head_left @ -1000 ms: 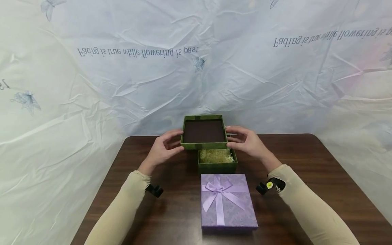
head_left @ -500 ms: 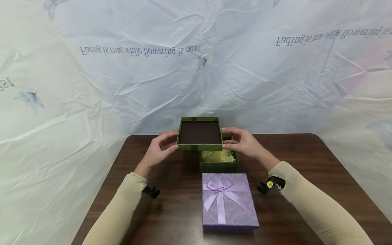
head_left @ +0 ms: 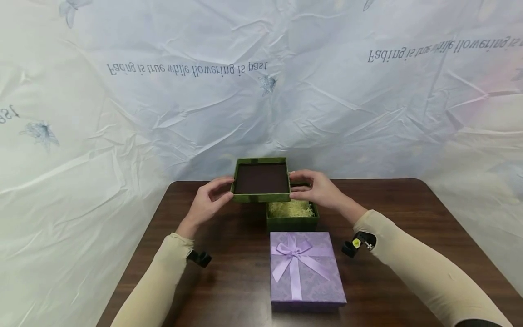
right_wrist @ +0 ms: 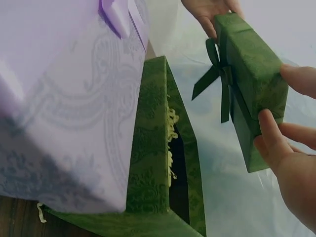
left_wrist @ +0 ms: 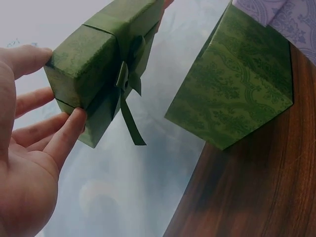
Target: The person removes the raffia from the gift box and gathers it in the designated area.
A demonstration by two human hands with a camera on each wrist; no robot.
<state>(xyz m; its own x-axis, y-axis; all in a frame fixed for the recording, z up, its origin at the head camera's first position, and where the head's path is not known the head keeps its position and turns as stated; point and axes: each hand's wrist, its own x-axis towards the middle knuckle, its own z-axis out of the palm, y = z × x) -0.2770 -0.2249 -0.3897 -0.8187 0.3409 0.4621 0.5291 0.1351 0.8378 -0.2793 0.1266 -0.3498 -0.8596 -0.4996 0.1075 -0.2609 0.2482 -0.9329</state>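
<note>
Above the back of the table, both hands hold a green box lid (head_left: 261, 179) with its dark brown inside facing the head camera. A green ribbon bow (left_wrist: 126, 81) hangs from its outer face, which points downward. My left hand (head_left: 204, 204) grips the lid's left side between thumb and fingers. On the right side, my right hand (head_left: 320, 190) pinches the lid the same way. Partly behind and below the lid stands the open green box (head_left: 292, 223), filled with pale shredded paper (head_left: 292, 209). The lid covers part of the box's far end in the head view.
A purple patterned gift box (head_left: 327, 290) with a lilac ribbon bow sits on the brown wooden table (head_left: 229, 281), in front of the green box and nearer the person. A pale printed cloth (head_left: 261, 113) hangs behind the table's back edge.
Both hands have carried the lid to the left and slightly downward, so more of it stands clear of the green box. The green box and the purple box stay in place.
</note>
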